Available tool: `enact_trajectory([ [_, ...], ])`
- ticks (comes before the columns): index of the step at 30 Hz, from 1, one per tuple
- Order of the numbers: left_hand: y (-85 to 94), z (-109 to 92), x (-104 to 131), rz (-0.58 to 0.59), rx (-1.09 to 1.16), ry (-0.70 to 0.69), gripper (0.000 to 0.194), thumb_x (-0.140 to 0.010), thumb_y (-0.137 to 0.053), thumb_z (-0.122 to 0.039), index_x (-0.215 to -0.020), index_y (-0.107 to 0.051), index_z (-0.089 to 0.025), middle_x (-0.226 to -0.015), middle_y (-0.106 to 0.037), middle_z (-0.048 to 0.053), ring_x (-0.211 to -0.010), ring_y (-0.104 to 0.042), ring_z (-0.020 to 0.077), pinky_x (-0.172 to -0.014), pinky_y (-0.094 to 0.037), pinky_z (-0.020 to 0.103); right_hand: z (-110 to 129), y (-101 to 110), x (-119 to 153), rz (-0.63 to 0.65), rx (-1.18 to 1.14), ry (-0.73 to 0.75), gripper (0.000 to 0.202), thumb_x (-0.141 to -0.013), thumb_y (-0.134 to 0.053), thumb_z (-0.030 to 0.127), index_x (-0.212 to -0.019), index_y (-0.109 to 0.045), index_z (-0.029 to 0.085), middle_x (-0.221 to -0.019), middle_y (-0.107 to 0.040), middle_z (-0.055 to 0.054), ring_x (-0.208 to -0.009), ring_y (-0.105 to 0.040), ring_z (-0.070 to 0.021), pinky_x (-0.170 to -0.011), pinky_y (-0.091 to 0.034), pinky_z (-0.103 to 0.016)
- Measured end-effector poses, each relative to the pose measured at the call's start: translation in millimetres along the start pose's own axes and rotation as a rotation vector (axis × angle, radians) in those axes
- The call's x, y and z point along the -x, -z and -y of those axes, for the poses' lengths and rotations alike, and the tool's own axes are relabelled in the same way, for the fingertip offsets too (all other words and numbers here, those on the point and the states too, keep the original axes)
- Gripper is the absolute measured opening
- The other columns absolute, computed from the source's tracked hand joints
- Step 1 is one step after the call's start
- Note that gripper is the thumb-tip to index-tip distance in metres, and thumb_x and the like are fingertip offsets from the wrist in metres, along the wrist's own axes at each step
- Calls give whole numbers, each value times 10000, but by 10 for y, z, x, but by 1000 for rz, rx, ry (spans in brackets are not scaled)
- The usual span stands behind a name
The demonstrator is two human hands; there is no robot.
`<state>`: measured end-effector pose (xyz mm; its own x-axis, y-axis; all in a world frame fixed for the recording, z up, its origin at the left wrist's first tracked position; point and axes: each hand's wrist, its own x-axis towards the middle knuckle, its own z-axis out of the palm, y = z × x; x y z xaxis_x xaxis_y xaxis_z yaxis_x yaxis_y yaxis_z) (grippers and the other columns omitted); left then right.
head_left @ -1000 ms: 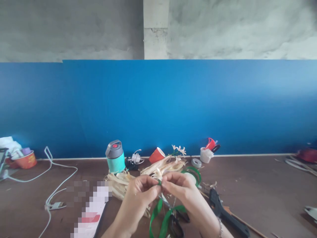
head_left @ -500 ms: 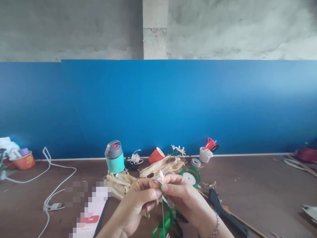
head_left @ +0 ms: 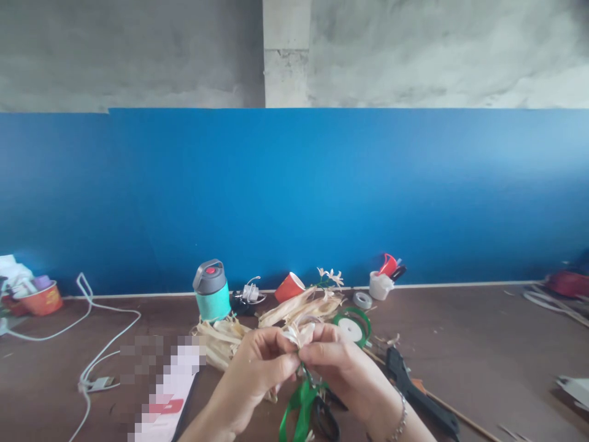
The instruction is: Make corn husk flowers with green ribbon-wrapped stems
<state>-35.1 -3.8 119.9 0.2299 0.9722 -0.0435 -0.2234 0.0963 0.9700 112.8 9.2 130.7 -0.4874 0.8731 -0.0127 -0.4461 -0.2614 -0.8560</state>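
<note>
"Husk flower (head_left: pixel 299 335), that little one: where is it?"

"Up above the table (head_left: pixel 497 344), left of the green ribbon spool (head_left: pixel 351 329) and nearer to the person."

"Who has it?"

"Both hands. The left hand (head_left: pixel 264 362) pinches it low on one side, and the right hand (head_left: pixel 340 362) pinches it on the other. Each grip is narrow, just thumb and finger, with the flower caught between the tips."

"Why so low?"

"Probably so the petals don't get squashed. Two hands can hold such a small thing steady, too."

"What does it look like?"

"Pale and creamy, with thin petals poking up and out like a tiny fan. Fingers hide its bottom. It looks like the same dry stuff as the corn husks (head_left: pixel 223 341), left of the spool."

"And the green ribbon (head_left: pixel 299 408)?"

"Below the hands, in loops, nearer than the spool. Whether it is joined to the flower, nobody can tell."

"Why are the scissors (head_left: pixel 330 414) and that black glue gun (head_left: pixel 414 391) so close?"

"Maybe to be easy to grab. Both are nearer than the spool, and the gun, if it is one, is right of it. The white flower spray (head_left: pixel 330 277) sits behind the spool, perhaps so nothing bumps it."
</note>
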Motion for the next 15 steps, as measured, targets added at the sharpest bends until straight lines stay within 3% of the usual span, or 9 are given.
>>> enact_trajectory([
  [7,-36,-10,30,-110,-348,-193,67,-659,-625,-197,-624,-579,-163,-514,-497,-43,-463,-430,88,-444,-350,210,9,-15,-18,-101,7,30,44,-520,-697,115,-541,-659,123,-540,-610,3,-521,-492,-97,-546,-366,-215],
  [11,-32,-6,42,-94,-360,-176,44,-662,-633,-186,-653,-598,-161,-560,-537,-26,-487,-467,99,-459,-381,218,-6,-16,-22,-107,26,37,51,-529,-691,122,-544,-642,129,-548,-596,3,-536,-484,-105,-551,-361,-225],
  [15,8,25,7,-71,-301,-121,72,-672,-641,-198,-632,-594,-162,-512,-525,-41,-437,-417,70,-422,-321,192,-46,14,-25,-111,12,10,105,-537,-715,145,-585,-622,131,-593,-597,3,-558,-491,-108,-560,-347,-228],
])
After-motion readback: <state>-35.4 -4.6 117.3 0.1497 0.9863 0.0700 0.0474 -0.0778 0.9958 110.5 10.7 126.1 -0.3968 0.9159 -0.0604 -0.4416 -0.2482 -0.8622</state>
